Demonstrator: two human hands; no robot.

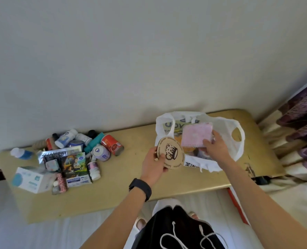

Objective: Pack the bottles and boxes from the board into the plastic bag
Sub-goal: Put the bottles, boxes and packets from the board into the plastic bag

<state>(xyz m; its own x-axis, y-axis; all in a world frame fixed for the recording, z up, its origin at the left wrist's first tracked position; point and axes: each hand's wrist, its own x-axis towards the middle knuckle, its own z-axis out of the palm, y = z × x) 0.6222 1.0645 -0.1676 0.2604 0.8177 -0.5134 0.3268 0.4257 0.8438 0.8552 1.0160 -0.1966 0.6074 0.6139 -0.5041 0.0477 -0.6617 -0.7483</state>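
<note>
Both hands are at the white plastic bag, which sits open and crumpled at the right end of the tan board. The right hand pinches a flat pink packet by its lower corner and holds it at the bag's mouth. The packet is square and soft-looking, perhaps a tissue pack, though its print is too blurred to tell. The left hand, with a black watch on its wrist, curls thumb and fingers round the edge of a round wooden disc stamped with a dark cup design, just beside the bag's near left rim. The bag is thin film with loop handles, and yellow printed things show inside it.

Well apart, at the board's left end, lies a heap: a red can on its side, a lavender jar, a teal tube, white-capped bottles, a white carton with a teal circle and glossy printed boxes. A purple patterned curtain hangs at the far right.
</note>
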